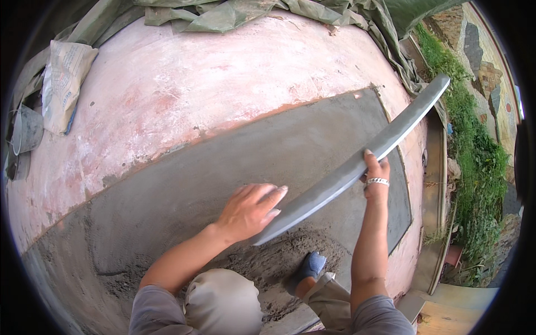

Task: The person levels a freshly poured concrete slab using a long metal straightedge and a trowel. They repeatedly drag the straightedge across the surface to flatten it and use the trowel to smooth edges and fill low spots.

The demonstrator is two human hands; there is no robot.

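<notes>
A long grey straightedge [391,137] runs diagonally from the lower middle to the upper right, lifted over a band of wet grey cement [223,167] spread across a pink floor [212,78]. My left hand [251,209] rests flat on its near end, fingers stretched along the bar. My right hand [377,173], wearing a ring, grips the bar near its middle from below. Rough, loose mortar [273,262] lies piled under the near end, beside my knee [223,301] and my blue shoe [309,268].
A white sack [64,84] and a metal bucket [25,131] stand at the left edge. Green tarpaulin [234,14] bunches along the far edge. To the right the floor ends at a drop, with green plants [474,162] and a stone wall [480,61] beyond.
</notes>
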